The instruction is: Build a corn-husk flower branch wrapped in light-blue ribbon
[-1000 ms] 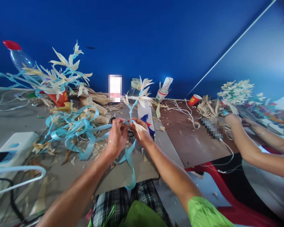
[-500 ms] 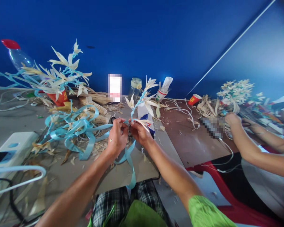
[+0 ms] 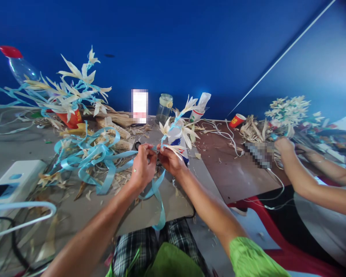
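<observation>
Because its petals look thin and dry, the small spray of cream, star-shaped husk flowers on a stem wrapped in light blue [image 3: 177, 124] will probably feel very light, and brittle at the petal tips. It is just above the two hands, its upper part tilted toward one o'clock. The stem seems slim and rather stiff, so I judge that the best place to take hold is low on the wrapped part, under the blossoms; a squeeze on the petals could crack them.

The right hand [image 3: 171, 161] has its thumb and fingertips pressed narrowly together around the stem's base. The left hand [image 3: 144, 163], at nine o'clock from it, seems to pinch the flat, shiny, light-blue satin ribbon [image 3: 105, 186] with thumb and forefinger, though the fingers partly cover the contact. This ribbon looks soft and somewhat slippery, so a short grip near the stem should control it better. It lies mostly in a tangled heap at nine o'clock, and a loose tail hangs at six o'clock.

Farther outward, a red paper cup [image 3: 70, 120] with more husk flowers [image 3: 85, 75] is at ten o'clock, and a clear jar with a pale lid [image 3: 163, 110] at twelve. At three o'clock, well apart, is a co-worker's hand [image 3: 285, 144]; what it holds, I cannot tell.
</observation>
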The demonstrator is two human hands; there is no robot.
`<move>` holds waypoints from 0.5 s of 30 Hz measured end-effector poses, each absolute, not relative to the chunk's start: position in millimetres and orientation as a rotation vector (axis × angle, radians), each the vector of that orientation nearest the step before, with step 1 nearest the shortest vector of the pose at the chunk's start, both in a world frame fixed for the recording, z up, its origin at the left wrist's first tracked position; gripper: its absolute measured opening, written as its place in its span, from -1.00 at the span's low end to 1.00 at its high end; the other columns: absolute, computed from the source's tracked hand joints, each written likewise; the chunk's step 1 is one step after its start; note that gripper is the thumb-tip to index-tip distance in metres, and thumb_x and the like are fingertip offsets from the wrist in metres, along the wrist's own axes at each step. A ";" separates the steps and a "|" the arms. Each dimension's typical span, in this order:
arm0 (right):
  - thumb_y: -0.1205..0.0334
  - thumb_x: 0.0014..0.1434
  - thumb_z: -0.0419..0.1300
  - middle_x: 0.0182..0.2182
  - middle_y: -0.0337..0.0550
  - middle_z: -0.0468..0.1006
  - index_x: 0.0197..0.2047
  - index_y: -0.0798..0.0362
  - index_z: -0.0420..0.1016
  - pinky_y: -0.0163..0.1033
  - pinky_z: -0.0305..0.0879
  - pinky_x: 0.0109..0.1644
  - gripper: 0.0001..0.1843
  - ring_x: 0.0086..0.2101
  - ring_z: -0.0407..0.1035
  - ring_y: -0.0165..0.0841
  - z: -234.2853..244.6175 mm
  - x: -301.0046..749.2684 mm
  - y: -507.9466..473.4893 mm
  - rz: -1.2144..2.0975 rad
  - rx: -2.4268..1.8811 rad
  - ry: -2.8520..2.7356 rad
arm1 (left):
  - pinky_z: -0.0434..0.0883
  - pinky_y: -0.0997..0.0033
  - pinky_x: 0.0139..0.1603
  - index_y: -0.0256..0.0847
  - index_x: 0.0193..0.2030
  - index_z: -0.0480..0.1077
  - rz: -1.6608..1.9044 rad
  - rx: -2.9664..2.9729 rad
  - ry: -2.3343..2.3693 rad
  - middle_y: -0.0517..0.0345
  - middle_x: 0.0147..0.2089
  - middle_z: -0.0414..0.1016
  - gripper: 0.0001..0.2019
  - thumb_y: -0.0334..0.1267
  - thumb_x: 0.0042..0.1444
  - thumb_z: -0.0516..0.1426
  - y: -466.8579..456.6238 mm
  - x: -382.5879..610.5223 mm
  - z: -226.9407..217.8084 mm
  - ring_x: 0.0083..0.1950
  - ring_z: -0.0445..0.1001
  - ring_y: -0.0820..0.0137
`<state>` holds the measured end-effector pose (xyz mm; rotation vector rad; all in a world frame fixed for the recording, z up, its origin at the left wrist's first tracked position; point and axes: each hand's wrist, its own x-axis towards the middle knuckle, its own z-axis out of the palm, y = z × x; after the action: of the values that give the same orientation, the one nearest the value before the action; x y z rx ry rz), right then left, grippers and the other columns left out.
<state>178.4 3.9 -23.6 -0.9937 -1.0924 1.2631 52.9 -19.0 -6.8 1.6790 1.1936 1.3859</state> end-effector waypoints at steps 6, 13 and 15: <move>0.27 -0.23 0.38 -0.51 -0.32 0.48 -0.48 0.02 0.49 -0.38 0.25 -0.39 -0.81 -0.49 0.28 -0.49 -23.9 175.6 5.1 1.516 -0.770 -0.731 | 0.30 0.46 -0.31 -0.16 -0.17 0.15 1.380 1.713 1.235 0.30 -0.44 0.40 -0.77 -0.43 0.02 0.06 -18.5 52.2 -7.0 -0.41 0.41 0.46; 0.34 -0.19 0.36 -0.46 -0.30 0.55 -0.33 0.03 0.58 -0.40 0.18 -0.45 -0.75 -0.52 0.24 -0.53 -16.7 171.7 0.4 1.591 -0.714 -0.728 | 0.35 0.43 -0.29 -0.17 -0.19 0.17 1.392 1.732 1.339 0.22 -0.38 0.44 -0.81 -0.37 0.04 0.07 -14.8 48.5 -8.2 -0.37 0.45 0.43; 0.33 -0.18 0.35 -0.46 -0.29 0.55 -0.33 0.04 0.59 -0.40 0.15 -0.47 -0.76 -0.53 0.24 -0.53 -15.3 171.0 -0.8 1.603 -0.712 -0.727 | 0.36 0.43 -0.30 -0.17 -0.19 0.17 1.386 1.724 1.346 0.22 -0.38 0.45 -0.81 -0.37 0.04 0.07 -14.2 48.3 -8.1 -0.37 0.45 0.43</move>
<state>171.0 -0.8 -15.3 -0.7117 -0.7268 1.6029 48.3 -14.2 -8.1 1.7237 1.3457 1.3855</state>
